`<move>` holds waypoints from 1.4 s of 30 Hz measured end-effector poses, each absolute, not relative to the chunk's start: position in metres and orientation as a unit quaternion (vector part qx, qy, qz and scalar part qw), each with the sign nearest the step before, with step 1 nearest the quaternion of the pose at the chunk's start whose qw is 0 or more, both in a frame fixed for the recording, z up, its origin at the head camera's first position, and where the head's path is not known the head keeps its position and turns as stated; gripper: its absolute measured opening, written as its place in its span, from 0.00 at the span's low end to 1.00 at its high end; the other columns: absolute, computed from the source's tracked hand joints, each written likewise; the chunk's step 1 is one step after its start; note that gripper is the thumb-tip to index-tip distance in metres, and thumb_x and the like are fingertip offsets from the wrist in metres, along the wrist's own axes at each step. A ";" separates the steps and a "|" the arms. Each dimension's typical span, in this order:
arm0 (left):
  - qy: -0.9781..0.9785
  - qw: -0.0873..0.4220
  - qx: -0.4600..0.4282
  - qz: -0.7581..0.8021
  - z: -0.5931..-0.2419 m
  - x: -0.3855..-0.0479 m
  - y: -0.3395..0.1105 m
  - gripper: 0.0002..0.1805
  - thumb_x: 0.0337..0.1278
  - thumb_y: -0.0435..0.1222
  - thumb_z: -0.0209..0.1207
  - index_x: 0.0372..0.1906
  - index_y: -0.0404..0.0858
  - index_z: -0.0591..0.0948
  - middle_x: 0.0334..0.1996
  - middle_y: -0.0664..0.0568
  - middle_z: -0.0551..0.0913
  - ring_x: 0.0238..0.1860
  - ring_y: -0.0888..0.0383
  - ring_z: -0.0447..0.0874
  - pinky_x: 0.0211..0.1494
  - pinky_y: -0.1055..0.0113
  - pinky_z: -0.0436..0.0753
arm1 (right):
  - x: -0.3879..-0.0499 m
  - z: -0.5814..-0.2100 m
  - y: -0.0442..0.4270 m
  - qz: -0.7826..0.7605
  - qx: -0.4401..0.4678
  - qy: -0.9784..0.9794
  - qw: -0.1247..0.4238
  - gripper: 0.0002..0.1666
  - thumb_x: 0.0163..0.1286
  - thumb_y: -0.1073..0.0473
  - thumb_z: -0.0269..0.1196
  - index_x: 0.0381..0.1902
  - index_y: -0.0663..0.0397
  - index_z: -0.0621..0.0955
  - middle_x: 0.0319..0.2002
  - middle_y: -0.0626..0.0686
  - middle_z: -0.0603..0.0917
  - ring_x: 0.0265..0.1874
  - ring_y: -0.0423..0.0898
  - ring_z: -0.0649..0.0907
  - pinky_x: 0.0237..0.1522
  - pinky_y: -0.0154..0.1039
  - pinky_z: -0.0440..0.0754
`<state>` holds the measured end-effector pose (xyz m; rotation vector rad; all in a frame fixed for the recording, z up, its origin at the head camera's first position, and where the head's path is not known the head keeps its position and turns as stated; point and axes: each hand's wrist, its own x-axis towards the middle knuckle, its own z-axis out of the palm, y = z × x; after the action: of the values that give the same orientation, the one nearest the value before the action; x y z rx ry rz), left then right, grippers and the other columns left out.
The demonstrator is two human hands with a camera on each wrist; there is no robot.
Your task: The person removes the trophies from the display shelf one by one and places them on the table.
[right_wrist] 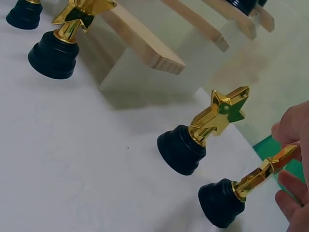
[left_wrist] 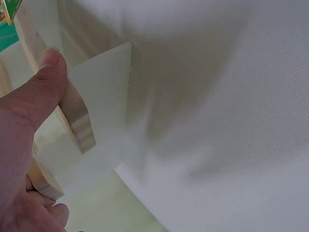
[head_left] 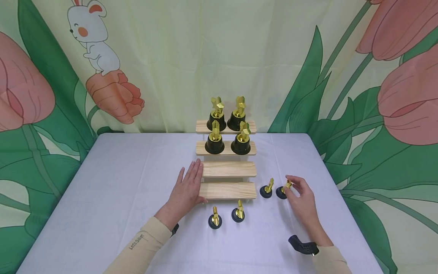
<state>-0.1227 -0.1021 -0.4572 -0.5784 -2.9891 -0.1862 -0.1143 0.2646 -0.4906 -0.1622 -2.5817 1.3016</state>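
My left hand (head_left: 186,190) rests along the left ends of the two lower wooden shelves (head_left: 227,190); in the left wrist view its thumb (left_wrist: 52,72) presses on one shelf's end. At the right, my right hand (head_left: 302,199) pinches the gold star top of a small trophy (head_left: 281,193), whose black base (right_wrist: 221,203) stands on the cloth. Just left of it stands another small star trophy (head_left: 265,191), untouched. Two more small trophies (head_left: 215,220), (head_left: 238,214) stand in front of the rack. The two lower shelves hold nothing.
Four star trophies stand on the upper two shelves, two on the top shelf (head_left: 202,126) and two on the second shelf (head_left: 227,148). A white cloth (head_left: 137,182) covers the table. Behind it hangs a curtain (head_left: 171,68) printed with tulips and a rabbit.
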 end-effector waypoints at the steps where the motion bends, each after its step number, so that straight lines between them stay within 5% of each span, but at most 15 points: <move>1: -0.979 0.047 -0.190 -0.059 -0.457 -0.123 -0.102 0.70 0.33 0.55 0.77 0.78 0.29 0.48 0.79 0.39 0.48 0.80 0.45 0.49 0.79 0.43 0.54 | -0.115 -0.489 0.265 0.443 -0.056 -0.886 0.126 0.22 0.70 0.65 0.61 0.61 0.56 0.74 0.63 0.54 0.78 0.67 0.52 0.74 0.69 0.46 0.71; 3: -0.979 0.051 -0.191 -0.057 -0.457 -0.122 -0.102 0.70 0.33 0.55 0.76 0.78 0.29 0.49 0.79 0.39 0.49 0.79 0.44 0.50 0.79 0.43 0.54 | -0.117 -0.485 0.266 0.440 -0.059 -0.886 0.133 0.22 0.70 0.64 0.62 0.61 0.55 0.75 0.63 0.54 0.78 0.68 0.51 0.72 0.70 0.46 0.70; 10: -0.977 0.061 -0.195 -0.054 -0.457 -0.122 -0.103 0.71 0.32 0.56 0.76 0.77 0.29 0.49 0.79 0.38 0.50 0.79 0.44 0.51 0.79 0.43 0.55 | -0.126 -0.469 0.268 0.446 -0.047 -0.877 0.170 0.22 0.69 0.65 0.63 0.60 0.55 0.76 0.62 0.51 0.79 0.67 0.47 0.73 0.65 0.20 0.66; 42: -0.979 0.043 -0.192 -0.059 -0.458 -0.123 -0.103 0.71 0.33 0.55 0.76 0.78 0.30 0.47 0.80 0.39 0.47 0.80 0.45 0.48 0.79 0.43 0.53 | -0.168 -0.395 0.229 0.484 0.115 -0.840 0.218 0.22 0.68 0.65 0.64 0.60 0.55 0.76 0.61 0.51 0.80 0.62 0.38 0.76 0.64 0.31 0.75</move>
<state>-0.1231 -0.1029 -0.4581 -0.5876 -2.9927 -0.1818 -0.1684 0.2290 -0.3955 0.3180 -2.3246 1.3398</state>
